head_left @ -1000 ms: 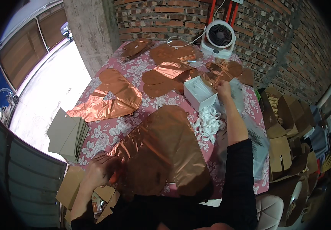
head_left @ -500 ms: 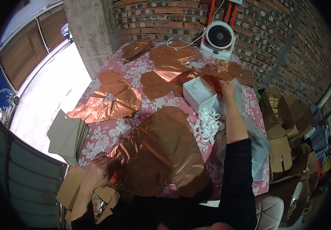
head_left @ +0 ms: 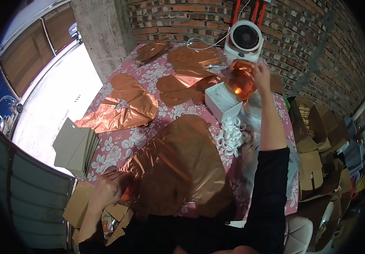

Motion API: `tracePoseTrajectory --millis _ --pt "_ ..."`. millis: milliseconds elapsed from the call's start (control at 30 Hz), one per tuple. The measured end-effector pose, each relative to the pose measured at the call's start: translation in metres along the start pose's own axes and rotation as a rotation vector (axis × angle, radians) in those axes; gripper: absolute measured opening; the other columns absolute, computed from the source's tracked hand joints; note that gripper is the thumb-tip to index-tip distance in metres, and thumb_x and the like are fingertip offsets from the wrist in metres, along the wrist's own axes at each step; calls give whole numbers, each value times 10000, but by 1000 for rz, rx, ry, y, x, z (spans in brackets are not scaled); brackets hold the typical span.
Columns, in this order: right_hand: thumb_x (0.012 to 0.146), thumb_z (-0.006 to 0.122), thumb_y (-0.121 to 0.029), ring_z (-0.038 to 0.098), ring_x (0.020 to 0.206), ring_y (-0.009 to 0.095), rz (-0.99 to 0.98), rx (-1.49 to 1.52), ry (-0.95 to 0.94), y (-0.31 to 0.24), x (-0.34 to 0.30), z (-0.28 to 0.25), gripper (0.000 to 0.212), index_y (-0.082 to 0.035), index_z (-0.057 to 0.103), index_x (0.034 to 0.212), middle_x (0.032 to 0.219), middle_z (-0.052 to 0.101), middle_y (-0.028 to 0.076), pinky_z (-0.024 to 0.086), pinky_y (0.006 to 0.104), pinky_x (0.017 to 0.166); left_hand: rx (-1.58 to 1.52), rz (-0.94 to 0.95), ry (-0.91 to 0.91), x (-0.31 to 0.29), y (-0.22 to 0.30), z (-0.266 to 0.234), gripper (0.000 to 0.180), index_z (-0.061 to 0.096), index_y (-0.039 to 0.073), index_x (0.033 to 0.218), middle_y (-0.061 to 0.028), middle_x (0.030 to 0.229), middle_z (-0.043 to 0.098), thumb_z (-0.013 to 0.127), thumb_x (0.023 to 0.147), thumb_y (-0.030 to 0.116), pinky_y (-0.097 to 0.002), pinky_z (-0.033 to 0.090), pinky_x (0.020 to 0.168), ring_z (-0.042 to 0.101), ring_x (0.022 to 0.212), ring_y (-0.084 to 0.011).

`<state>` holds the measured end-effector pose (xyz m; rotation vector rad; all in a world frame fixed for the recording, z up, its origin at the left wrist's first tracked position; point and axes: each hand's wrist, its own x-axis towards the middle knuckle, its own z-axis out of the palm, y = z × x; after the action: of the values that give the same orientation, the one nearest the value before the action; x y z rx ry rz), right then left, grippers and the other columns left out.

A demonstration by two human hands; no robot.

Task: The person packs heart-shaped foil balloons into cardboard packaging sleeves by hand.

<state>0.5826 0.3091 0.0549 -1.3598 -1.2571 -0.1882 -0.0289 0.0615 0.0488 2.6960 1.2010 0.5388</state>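
Note:
A large flat copper foil balloon [head_left: 191,165] lies across the near middle of the table, its lower part close to my body. My left hand [head_left: 110,186] is closed on this balloon's left edge. Farther off at the right, my right hand [head_left: 262,76] grips a smaller shiny copper foil piece [head_left: 242,82] and holds it up in front of the white fan. Below that piece stands an open white box [head_left: 220,103] with clear plastic inside. A heap of white ribbon coils [head_left: 232,135] lies just in front of the box.
Another copper foil balloon [head_left: 125,106] lies at the left, with more foil pieces [head_left: 193,57] at the back. A white fan [head_left: 245,38] stands at the far edge. Grey cardboard sheets [head_left: 74,148] sit at the left edge; clear plastic bags [head_left: 254,165] and open cartons [head_left: 311,165] are on the right.
My right hand has moved away from me and slightly right, lifting the copper foil piece off the pile behind the box. The left hand stays on the large balloon's edge.

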Motion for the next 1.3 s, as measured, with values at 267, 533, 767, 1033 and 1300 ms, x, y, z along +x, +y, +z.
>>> tracePoseTrajectory --millis 267,533,767,1033,1300 --pt "954 490 -39 560 1126 157 17 607 128 -103 2 -27 173 36 595 1069 1329 559 145 460 275 929 -122 81 38 18 3 -4 339 679 14 1018 -164 950 694 671 680 -5 -402 542 811 672 868 -350" --pt "994 475 -94 635 914 150 358 713 -212 -145 -55 -33 245 14 604 1171 992 663 71 504 274 856 -717 -225 -189 63 5 4 281 663 4 1127 -119 1037 705 584 944 201 -369 532 867 672 985 -260" --pt "976 507 -107 539 1165 204 204 807 -328 -221 -186 -43 129 -6 555 1040 1264 566 150 408 365 1012 -1583 -416 -470 123 7 27 699 458 -46 1340 -206 1250 574 448 957 538 -420 475 939 618 1067 -305" --pt "878 533 -51 564 1155 285 -158 586 -679 -269 -227 -69 43 -12 516 887 1314 551 193 418 370 966 -1381 -465 -389 214 -5 86 847 412 -72 1349 -230 1374 461 365 929 661 -472 463 936 579 1118 -340" --pt "787 509 4 590 1082 366 -640 440 -673 -313 -244 -81 27 -12 511 808 1294 554 250 449 430 972 -1733 -145 -876 231 42 84 750 551 -4 1228 -120 1060 669 255 973 637 -309 498 754 632 881 -177"
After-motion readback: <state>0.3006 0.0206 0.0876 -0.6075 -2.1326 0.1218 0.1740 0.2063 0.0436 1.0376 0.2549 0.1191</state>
